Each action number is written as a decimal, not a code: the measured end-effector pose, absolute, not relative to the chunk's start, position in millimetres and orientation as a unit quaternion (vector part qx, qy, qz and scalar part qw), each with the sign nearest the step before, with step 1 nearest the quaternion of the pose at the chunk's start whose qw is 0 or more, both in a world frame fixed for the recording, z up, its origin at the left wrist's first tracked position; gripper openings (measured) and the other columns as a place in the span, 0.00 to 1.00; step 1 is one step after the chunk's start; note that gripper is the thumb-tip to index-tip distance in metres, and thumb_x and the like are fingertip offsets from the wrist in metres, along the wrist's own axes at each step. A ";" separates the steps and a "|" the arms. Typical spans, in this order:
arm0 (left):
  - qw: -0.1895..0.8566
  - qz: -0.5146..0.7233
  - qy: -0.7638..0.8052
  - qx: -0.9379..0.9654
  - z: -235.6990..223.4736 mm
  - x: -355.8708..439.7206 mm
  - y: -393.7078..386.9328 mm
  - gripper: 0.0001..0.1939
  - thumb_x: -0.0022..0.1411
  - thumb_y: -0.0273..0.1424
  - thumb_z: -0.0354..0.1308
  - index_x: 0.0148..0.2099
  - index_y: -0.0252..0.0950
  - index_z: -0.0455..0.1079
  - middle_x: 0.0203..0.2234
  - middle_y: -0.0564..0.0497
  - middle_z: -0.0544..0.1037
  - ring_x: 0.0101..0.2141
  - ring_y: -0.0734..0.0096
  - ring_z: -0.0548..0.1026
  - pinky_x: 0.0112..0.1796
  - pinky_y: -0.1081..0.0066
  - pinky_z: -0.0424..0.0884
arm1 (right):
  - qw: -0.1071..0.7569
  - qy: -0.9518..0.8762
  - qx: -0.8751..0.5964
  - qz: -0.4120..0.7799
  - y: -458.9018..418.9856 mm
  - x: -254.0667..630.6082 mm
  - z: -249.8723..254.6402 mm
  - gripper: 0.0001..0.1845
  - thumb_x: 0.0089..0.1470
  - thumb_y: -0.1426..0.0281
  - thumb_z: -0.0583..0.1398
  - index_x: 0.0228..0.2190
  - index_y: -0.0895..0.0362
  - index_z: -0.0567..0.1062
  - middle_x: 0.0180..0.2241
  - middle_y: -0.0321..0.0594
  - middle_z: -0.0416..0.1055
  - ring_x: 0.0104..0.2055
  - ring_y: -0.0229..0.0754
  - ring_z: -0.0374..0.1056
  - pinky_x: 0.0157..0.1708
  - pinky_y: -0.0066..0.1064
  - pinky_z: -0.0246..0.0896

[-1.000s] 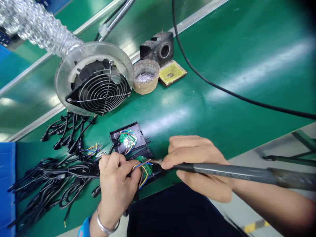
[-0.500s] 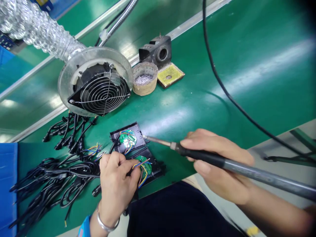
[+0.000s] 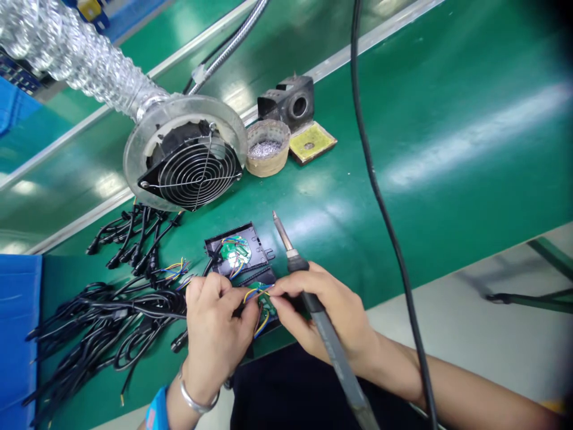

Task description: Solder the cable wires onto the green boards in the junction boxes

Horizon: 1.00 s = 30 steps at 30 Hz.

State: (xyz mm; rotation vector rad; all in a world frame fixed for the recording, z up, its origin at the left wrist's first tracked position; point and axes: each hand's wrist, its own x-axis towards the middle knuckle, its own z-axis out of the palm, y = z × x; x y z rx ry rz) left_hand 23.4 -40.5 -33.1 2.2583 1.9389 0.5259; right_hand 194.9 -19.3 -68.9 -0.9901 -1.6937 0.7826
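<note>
One soldering iron [image 3: 330, 341] in the right hand [image 3: 345, 315]

1. Left hand [image 3: 219, 334]: bare, short sturdy fingers.
2. Around the left wrist: a smooth, narrow, shiny silver-coloured bangle [image 3: 192, 399].
3. Nearer than the bangle, on the left forearm: a bright blue covering [image 3: 157, 411] with a small pinkish mark; whether band or sleeve cannot be told.
4. Right hand [image 3: 329, 307]: bare, like the visible right forearm [image 3: 403, 364].
5. Near centre: plain clothing [image 3: 277, 391], very dark navy or black.

left hand [image 3: 219, 331]: pinched; right hand [image 3: 344, 315]: pinched; hands: close together
</note>
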 end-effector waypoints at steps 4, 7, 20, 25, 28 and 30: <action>0.068 0.157 0.635 0.754 -26.3 24.8 -38.6 0.05 0.59 0.33 0.61 0.35 0.40 0.78 0.26 0.51 0.68 0.31 0.65 0.63 0.35 0.64 0.61 | 0.478 -0.687 -0.410 0.361 -10.0 198.3 -67.0 0.12 0.53 0.77 0.59 0.39 0.53 0.68 0.31 0.34 0.73 0.32 0.38 0.70 0.34 0.31 0.68; 0.073 0.153 0.630 0.758 -21.1 26.4 -36.3 0.08 0.58 0.35 0.62 0.40 0.40 0.77 0.31 0.49 0.72 0.33 0.63 0.66 0.37 0.62 0.61 | 0.470 -0.687 -0.383 0.400 -4.8 200.0 -65.0 0.16 0.55 0.77 0.58 0.44 0.52 0.64 0.31 0.33 0.72 0.30 0.36 0.69 0.33 0.29 0.67; 0.120 0.199 0.625 0.745 -29.2 27.3 -29.7 0.07 0.58 0.26 0.60 0.33 0.42 0.78 0.25 0.52 0.69 0.30 0.68 0.65 0.34 0.64 0.60 | 0.417 -0.765 -0.318 0.373 5.8 203.1 -75.8 0.19 0.53 0.81 0.54 0.46 0.54 0.65 0.35 0.38 0.73 0.34 0.40 0.64 0.35 0.34 0.67; 0.081 0.196 0.621 0.755 -35.8 30.0 -30.8 0.07 0.57 0.25 0.60 0.33 0.40 0.78 0.25 0.51 0.69 0.30 0.67 0.64 0.34 0.64 0.60 | 0.472 -0.726 -0.352 0.356 2.2 215.3 -61.8 0.17 0.56 0.81 0.57 0.46 0.54 0.70 0.37 0.37 0.77 0.35 0.38 0.70 0.37 0.31 0.69; 0.079 0.198 0.622 0.753 -37.7 30.1 -31.3 0.06 0.57 0.26 0.61 0.32 0.40 0.78 0.25 0.51 0.69 0.30 0.66 0.64 0.34 0.65 0.60 | 0.499 -0.718 -0.362 0.323 -3.9 236.1 -46.8 0.22 0.56 0.81 0.58 0.51 0.54 0.71 0.33 0.37 0.77 0.33 0.39 0.72 0.33 0.31 0.69; 0.081 0.201 0.623 0.752 -38.4 30.1 -31.5 0.05 0.57 0.26 0.61 0.31 0.39 0.78 0.25 0.51 0.69 0.30 0.66 0.64 0.34 0.65 0.60 | 0.494 -0.722 -0.374 0.308 -9.0 251.7 -38.9 0.22 0.56 0.78 0.58 0.51 0.53 0.72 0.33 0.40 0.76 0.32 0.41 0.72 0.29 0.32 0.69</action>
